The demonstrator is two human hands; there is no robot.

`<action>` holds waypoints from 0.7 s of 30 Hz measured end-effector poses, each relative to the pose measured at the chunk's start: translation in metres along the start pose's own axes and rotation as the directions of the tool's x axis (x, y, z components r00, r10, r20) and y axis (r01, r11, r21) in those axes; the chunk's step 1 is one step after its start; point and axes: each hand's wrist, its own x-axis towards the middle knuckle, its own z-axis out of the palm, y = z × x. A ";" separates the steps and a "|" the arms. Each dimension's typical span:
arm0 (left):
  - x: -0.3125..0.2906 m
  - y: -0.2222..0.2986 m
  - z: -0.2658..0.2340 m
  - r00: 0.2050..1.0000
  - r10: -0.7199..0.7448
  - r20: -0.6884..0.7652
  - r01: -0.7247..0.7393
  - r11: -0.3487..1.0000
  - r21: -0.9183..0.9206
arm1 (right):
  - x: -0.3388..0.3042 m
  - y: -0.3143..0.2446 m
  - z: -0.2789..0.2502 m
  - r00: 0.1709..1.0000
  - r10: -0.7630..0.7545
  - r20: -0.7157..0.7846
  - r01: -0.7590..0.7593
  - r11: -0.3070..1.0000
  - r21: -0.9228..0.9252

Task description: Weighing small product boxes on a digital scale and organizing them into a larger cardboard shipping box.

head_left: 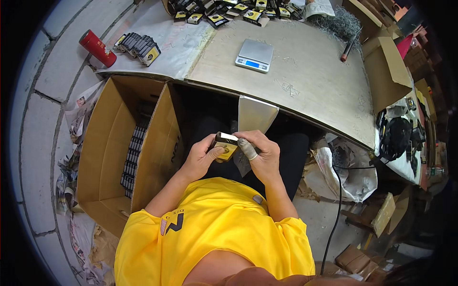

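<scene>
Above my lap I hold a small black-and-yellow box (226, 149), its pale narrow end tilted up. My left hand (199, 156) is closed round its left side, the thumb lying on the yellow face. At its right upper corner, my right hand (262, 155) is closed with the fingers behind and the thumb in front. Greyish covers are on both thumbs. What is inside the box cannot be seen. Beyond my hands, a white panel (257, 114) hangs from the table edge.
On my left stands an open carton (102, 143) with rows of small boxes inside. The table (305, 62) bears a digital scale (254, 55), a red can (98, 47), a row of boxes (138, 47), a box pile (229, 12) and wire clips (336, 24). A white sack (353, 181) sits right.
</scene>
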 end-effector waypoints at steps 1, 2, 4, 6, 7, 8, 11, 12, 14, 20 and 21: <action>0.001 0.003 0.000 1.000 -0.013 0.006 0.013 1.000 0.024 | -0.001 0.003 0.002 0.998 0.064 0.022 -0.066 0.992 0.103; 0.003 0.005 0.001 1.000 -0.020 0.011 0.020 1.000 0.021 | 0.001 0.005 0.001 0.998 0.042 0.049 -0.049 0.988 0.146; 0.004 0.008 0.002 1.000 -0.016 -0.004 0.016 1.000 0.004 | 0.000 0.005 0.005 0.993 0.097 0.070 -0.110 0.971 0.211; 0.005 0.008 0.002 0.999 -0.030 0.013 0.029 0.999 0.027 | -0.001 0.008 0.007 0.985 0.147 0.090 -0.166 0.947 0.274; 0.005 0.008 0.002 0.999 -0.036 0.024 0.035 0.998 0.051 | -0.001 0.010 0.007 0.980 0.173 0.099 -0.195 0.933 0.303; 0.005 0.007 0.002 0.999 -0.040 0.031 0.038 0.998 0.051 | -0.001 0.012 0.007 0.974 0.198 0.108 -0.223 0.917 0.331; 0.005 0.006 0.004 0.996 -0.077 0.051 0.074 0.996 0.058 | -0.002 0.012 0.006 0.956 0.271 0.109 -0.292 0.895 0.337; 0.005 0.006 0.004 0.996 -0.068 0.057 0.062 0.994 0.092 | -0.003 0.014 0.008 0.956 0.276 0.103 -0.295 0.894 0.337; 0.005 0.006 0.005 0.996 -0.062 0.070 0.053 0.991 0.127 | -0.006 0.016 0.015 0.933 0.360 0.017 -0.326 0.824 0.463; 0.003 0.010 0.012 0.999 -0.014 0.052 -0.002 0.956 0.293 | -0.006 0.018 0.020 0.914 0.396 -0.087 -0.329 0.849 0.413; 0.004 0.010 0.011 0.996 0.052 0.075 -0.076 0.931 0.358 | -0.005 0.018 0.019 0.912 0.401 -0.090 -0.331 0.847 0.415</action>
